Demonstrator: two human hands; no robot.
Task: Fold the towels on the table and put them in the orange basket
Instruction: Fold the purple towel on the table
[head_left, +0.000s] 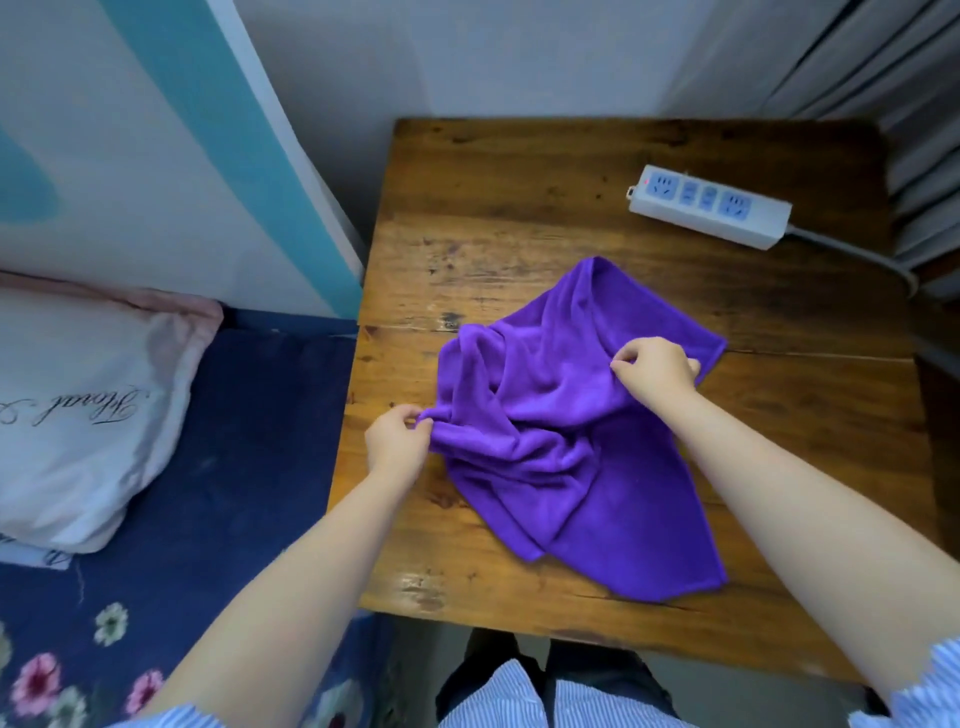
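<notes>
On the worn brown wooden table (519, 171), nearer the person than the white power strip (709, 205), lies the crumpled purple microfibre towel (561, 415). Before any fold it should be pulled taut and flat — corners drawn apart evenly. Left hand (397, 441) pinches the edge farthest from the strip; right hand (657, 366) pinches a bunched fold closer to it. No orange basket shows.
</notes>
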